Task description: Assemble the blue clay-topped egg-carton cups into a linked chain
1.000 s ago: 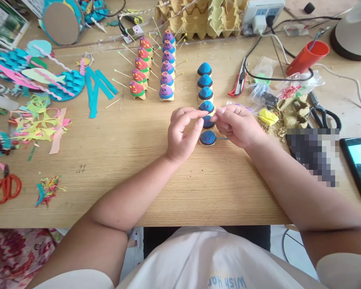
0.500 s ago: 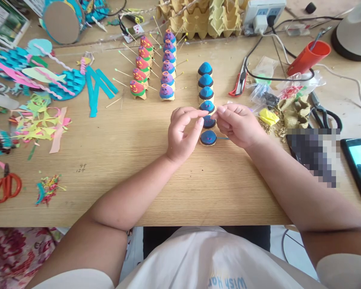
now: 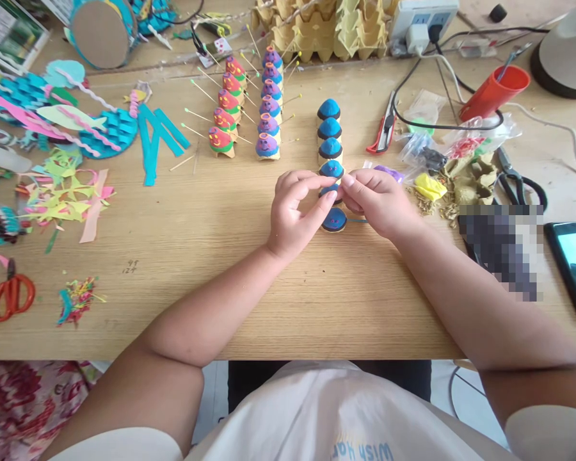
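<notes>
Red scissors — orange cup, phone

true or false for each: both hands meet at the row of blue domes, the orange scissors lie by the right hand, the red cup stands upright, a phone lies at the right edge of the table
1. Both hands meet at the row of blue domes: true. The left hand and right hand pinch together over the row of blue domes, just above the nearest blue dome.
2. The orange scissors lie by the right hand: false. The orange scissors lie far on the left of the table.
3. The red cup stands upright: false. The red cup lies tilted on its side.
4. A phone lies at the right edge: true. The phone is there, screen up.
</notes>
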